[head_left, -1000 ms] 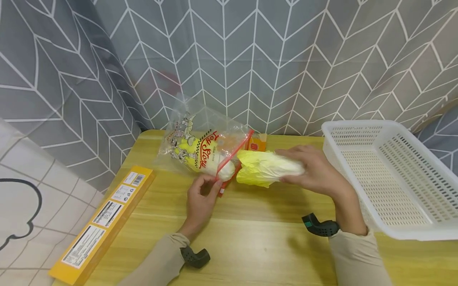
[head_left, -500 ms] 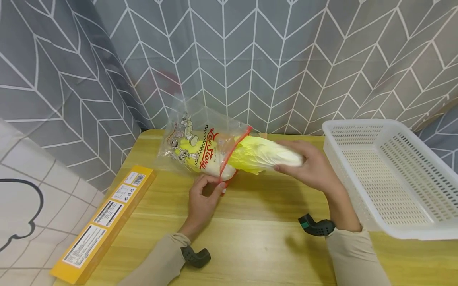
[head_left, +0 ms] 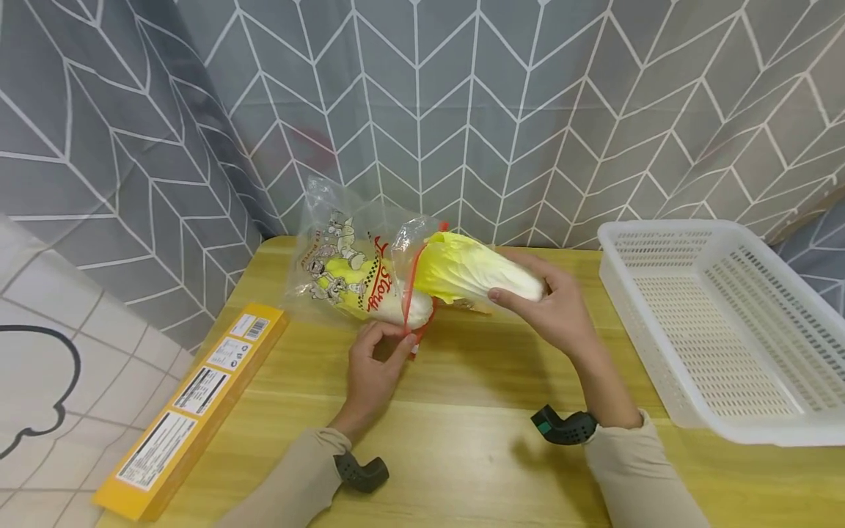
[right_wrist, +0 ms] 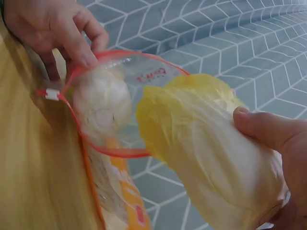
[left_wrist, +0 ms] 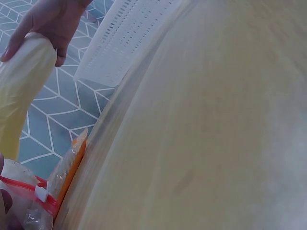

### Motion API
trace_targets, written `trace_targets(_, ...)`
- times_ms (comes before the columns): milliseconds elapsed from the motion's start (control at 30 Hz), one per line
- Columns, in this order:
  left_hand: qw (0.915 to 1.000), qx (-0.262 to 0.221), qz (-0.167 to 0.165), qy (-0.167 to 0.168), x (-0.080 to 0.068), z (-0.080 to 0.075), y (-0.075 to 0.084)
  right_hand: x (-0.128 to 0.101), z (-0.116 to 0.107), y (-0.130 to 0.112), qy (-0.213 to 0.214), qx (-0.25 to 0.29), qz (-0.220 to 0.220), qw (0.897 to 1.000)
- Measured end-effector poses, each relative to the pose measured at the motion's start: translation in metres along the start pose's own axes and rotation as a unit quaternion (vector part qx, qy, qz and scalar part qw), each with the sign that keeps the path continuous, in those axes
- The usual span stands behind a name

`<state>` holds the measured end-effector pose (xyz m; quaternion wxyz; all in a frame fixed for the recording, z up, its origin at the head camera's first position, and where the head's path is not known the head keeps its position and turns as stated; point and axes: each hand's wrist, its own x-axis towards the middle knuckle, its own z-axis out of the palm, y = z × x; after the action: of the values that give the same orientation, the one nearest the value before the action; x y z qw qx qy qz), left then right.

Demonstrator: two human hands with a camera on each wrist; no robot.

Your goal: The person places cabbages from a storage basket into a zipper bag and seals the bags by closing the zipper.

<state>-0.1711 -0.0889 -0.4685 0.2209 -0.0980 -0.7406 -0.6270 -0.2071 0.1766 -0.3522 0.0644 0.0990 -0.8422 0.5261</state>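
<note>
Right hand (head_left: 561, 312) grips the cabbage (head_left: 472, 275) by its firm white base at frame centre; its leafy tip looks soft and bruisable. Left hand (head_left: 372, 367) pinches the slippery bag (head_left: 350, 271) rim.

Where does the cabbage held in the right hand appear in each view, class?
Head: cabbage at centre, leafy tip at the bag mouth.
Left wrist: cabbage at the left edge, under the right hand.
Right wrist: cabbage fills centre-right.
Shared landmark: the bag's red zip.
</note>
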Motion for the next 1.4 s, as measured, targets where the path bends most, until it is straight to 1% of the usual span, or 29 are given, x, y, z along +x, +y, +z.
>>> trace_targets(100, 1.0000, 0.001, 0.003, 0.003, 0.001, 0.001, 0.000, -0.001, 0.002, -0.002, -0.026, 0.005, 0.036, 0.999)
trace_targets(200, 1.0000, 0.000, 0.000, 0.008, 0.001, 0.001, -0.001, 0.000, 0.004, 0.000, -0.047, 0.026, 0.047, 0.997)
trace_targets(300, 0.9999, 0.001, -0.004, 0.012, 0.001, 0.002, -0.001, 0.001, 0.007, 0.004, -0.061, 0.065, 0.053, 0.995)
trace_targets(400, 0.9999, -0.001, -0.004, 0.013, 0.001, 0.003, 0.000, 0.002, 0.011, 0.008, -0.087, 0.112, 0.070, 0.987)
trace_targets(467, 0.9999, -0.002, 0.000, 0.013, 0.001, 0.004, 0.000, 0.002, 0.014, 0.012, -0.113, 0.140, 0.091, 0.979)
trace_targets(533, 0.9999, -0.003, 0.004, 0.011, 0.001, 0.004, 0.000, 0.003, 0.015, 0.015, -0.137, 0.154, 0.112, 0.972)
trace_targets(633, 0.9999, 0.000, 0.013, 0.008, 0.000, 0.004, -0.002, 0.002, 0.016, 0.019, -0.165, 0.145, 0.133, 0.966)
trace_targets(733, 0.9997, 0.000, 0.024, 0.011, 0.000, 0.003, -0.002, 0.002, 0.015, 0.019, -0.179, 0.111, 0.133, 0.968)
trace_targets(833, 0.9993, -0.004, 0.032, 0.017, 0.000, 0.002, -0.002, 0.002, 0.015, 0.018, -0.186, 0.072, 0.119, 0.973)
trace_targets(967, 0.9988, -0.016, 0.041, 0.022, 0.001, 0.001, -0.001, 0.003, 0.018, 0.016, -0.167, 0.010, 0.087, 0.982)
trace_targets(1067, 0.9980, -0.020, 0.055, 0.022, 0.001, 0.001, 0.000, 0.002, 0.021, 0.015, -0.143, -0.011, 0.075, 0.987)
trace_targets(1167, 0.9973, -0.014, 0.070, 0.016, 0.002, 0.002, -0.001, 0.002, 0.025, 0.015, -0.120, 0.008, 0.070, 0.990)
trace_targets(1233, 0.9972, -0.011, 0.073, 0.008, 0.001, 0.001, -0.001, 0.002, 0.029, 0.014, -0.100, 0.029, 0.062, 0.993)
trace_targets(1400, 0.9975, -0.004, 0.070, -0.007, 0.001, 0.001, 0.000, 0.000, 0.037, 0.013, -0.040, 0.078, 0.017, 0.996)
